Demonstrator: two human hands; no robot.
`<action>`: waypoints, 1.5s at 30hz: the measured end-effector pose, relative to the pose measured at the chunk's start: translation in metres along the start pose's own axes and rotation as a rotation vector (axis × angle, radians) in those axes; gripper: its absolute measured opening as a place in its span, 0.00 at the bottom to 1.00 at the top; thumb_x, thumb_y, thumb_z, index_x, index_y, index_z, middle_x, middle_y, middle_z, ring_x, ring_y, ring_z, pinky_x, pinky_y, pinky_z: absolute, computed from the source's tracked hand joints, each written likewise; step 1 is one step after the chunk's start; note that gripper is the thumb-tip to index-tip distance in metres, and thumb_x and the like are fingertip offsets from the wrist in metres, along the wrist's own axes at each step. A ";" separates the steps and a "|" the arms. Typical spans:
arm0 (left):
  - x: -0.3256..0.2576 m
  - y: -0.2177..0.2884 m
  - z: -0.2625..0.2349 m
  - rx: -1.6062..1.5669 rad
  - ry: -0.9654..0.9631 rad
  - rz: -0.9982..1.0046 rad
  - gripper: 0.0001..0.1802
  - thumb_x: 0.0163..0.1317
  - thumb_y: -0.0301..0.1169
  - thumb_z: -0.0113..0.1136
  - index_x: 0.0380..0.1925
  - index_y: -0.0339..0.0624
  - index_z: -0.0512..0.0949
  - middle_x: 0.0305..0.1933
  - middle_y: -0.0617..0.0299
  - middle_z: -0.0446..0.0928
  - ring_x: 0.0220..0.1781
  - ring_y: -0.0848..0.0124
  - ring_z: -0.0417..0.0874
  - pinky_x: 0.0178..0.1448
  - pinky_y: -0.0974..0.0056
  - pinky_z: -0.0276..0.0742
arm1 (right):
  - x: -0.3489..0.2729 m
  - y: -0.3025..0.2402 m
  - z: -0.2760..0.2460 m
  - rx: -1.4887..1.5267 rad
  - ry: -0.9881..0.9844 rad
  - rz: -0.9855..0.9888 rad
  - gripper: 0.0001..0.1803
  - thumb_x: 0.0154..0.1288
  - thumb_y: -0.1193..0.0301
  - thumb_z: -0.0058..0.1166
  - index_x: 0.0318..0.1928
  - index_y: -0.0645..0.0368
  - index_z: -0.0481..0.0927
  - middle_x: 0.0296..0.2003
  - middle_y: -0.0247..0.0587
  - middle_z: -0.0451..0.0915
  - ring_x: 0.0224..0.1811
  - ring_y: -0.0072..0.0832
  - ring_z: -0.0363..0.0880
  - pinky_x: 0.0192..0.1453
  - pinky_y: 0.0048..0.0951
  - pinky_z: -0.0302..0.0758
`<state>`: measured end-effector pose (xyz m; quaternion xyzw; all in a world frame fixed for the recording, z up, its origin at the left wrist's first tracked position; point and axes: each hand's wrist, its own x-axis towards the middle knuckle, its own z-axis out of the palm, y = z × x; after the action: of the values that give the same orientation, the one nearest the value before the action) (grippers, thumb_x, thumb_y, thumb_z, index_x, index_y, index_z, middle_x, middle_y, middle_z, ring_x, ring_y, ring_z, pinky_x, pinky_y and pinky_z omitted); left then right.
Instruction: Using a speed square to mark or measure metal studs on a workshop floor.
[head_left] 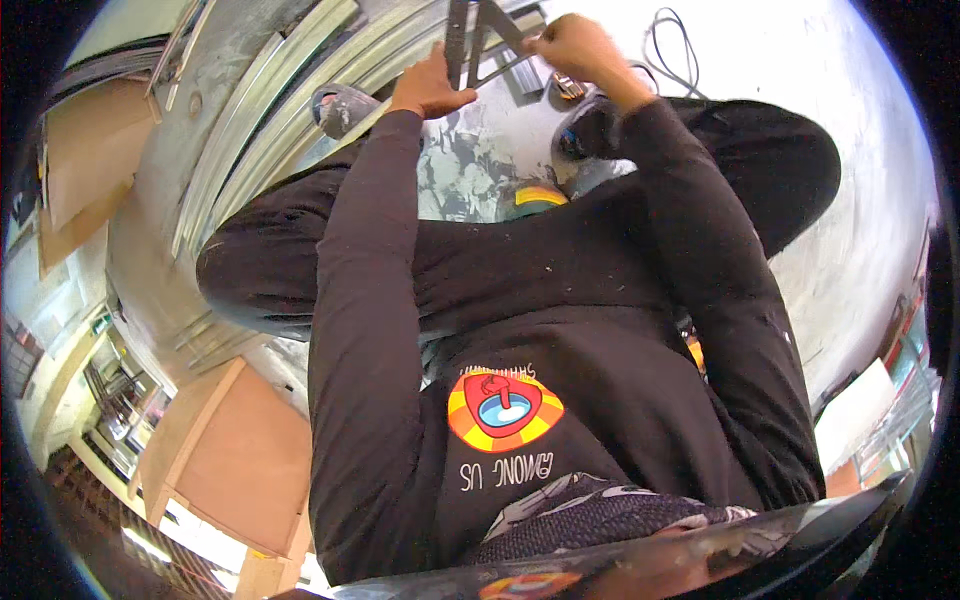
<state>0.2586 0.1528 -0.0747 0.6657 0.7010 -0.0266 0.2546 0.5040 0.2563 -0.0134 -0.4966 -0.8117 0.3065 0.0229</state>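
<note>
Both my hands are at the top of the head view, on a dark triangular frame of flat bars [457, 45] that runs out of the picture's upper edge. My left hand [428, 88] is closed at the lower end of its upright bar, thumb pointing right. At the right corner, my right hand [585, 52] pinches the frame where a slanting bar and a thin lower bar meet. Just beneath lies a short piece of grey metal profile [522, 76] on the floor. A small orange-and-dark object [569, 88] rests below my right wrist, its kind unclear.
Long metal channels [265, 115] lie along the left. A thin black cable [680, 50] loops at upper right. My shoes [343, 110] and crossed legs frame the paint-stained floor [455, 175]. A yellow-banded item [540, 197] sits between them. Brown boards [230, 450] stand lower left.
</note>
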 end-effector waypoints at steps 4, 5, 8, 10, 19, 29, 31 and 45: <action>-0.004 -0.012 0.006 -0.058 0.053 -0.053 0.55 0.51 0.61 0.63 0.70 0.33 0.59 0.49 0.39 0.82 0.50 0.46 0.84 0.53 0.49 0.80 | -0.047 -0.060 -0.131 1.041 0.383 -0.404 0.18 0.69 0.66 0.58 0.45 0.73 0.82 0.28 0.36 0.83 0.29 0.21 0.77 0.34 0.27 0.75; 0.002 -0.007 0.008 -0.087 0.096 -0.011 0.48 0.55 0.59 0.61 0.67 0.36 0.62 0.49 0.40 0.82 0.50 0.46 0.84 0.52 0.48 0.80 | -0.084 -0.050 -0.174 0.637 0.535 -0.322 0.14 0.70 0.62 0.56 0.39 0.63 0.83 0.27 0.36 0.78 0.31 0.27 0.78 0.40 0.33 0.77; 0.012 0.013 0.002 -0.102 0.086 -0.005 0.45 0.56 0.59 0.60 0.64 0.37 0.64 0.49 0.41 0.83 0.50 0.46 0.84 0.52 0.49 0.79 | -0.154 0.013 -0.254 -0.802 0.690 -0.282 0.16 0.70 0.56 0.56 0.41 0.57 0.84 0.40 0.38 0.83 0.37 0.30 0.82 0.42 0.29 0.80; 0.006 0.004 0.007 -0.124 0.071 0.017 0.49 0.59 0.61 0.58 0.69 0.36 0.58 0.48 0.38 0.81 0.50 0.41 0.82 0.53 0.46 0.77 | -0.164 0.005 -0.255 -0.528 0.630 -0.452 0.17 0.69 0.55 0.57 0.41 0.56 0.84 0.40 0.38 0.83 0.38 0.30 0.82 0.43 0.29 0.79; 0.003 0.011 -0.001 -0.156 0.072 -0.022 0.44 0.57 0.58 0.61 0.62 0.36 0.64 0.47 0.41 0.82 0.49 0.45 0.84 0.52 0.48 0.78 | -0.202 -0.024 -0.264 0.714 0.305 -1.058 0.20 0.65 0.50 0.60 0.39 0.54 0.85 0.40 0.37 0.83 0.39 0.32 0.82 0.43 0.29 0.78; 0.019 0.009 0.008 -0.192 0.081 0.022 0.49 0.58 0.59 0.60 0.68 0.33 0.60 0.49 0.38 0.82 0.51 0.43 0.83 0.53 0.46 0.77 | -0.217 -0.003 -0.312 -0.100 0.700 -0.755 0.28 0.50 0.72 0.74 0.50 0.74 0.80 0.41 0.49 0.84 0.41 0.34 0.82 0.53 0.34 0.78; 0.012 0.011 -0.001 -0.195 0.010 -0.034 0.45 0.58 0.59 0.60 0.65 0.36 0.63 0.47 0.38 0.82 0.50 0.41 0.83 0.53 0.44 0.77 | -0.235 0.017 -0.325 -0.707 0.707 -0.445 0.25 0.52 0.69 0.73 0.51 0.63 0.83 0.42 0.43 0.85 0.42 0.32 0.84 0.48 0.30 0.81; 0.006 0.001 0.007 -0.196 0.100 -0.034 0.42 0.58 0.58 0.60 0.63 0.38 0.64 0.45 0.40 0.83 0.48 0.42 0.83 0.51 0.46 0.77 | -0.240 0.020 -0.247 -0.857 0.222 0.066 0.14 0.46 0.65 0.62 0.31 0.62 0.79 0.34 0.48 0.80 0.40 0.44 0.81 0.44 0.43 0.80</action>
<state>0.2621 0.1556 -0.0828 0.6262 0.7230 0.0710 0.2829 0.7257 0.1828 0.2403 -0.5168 -0.8419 -0.1122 -0.1076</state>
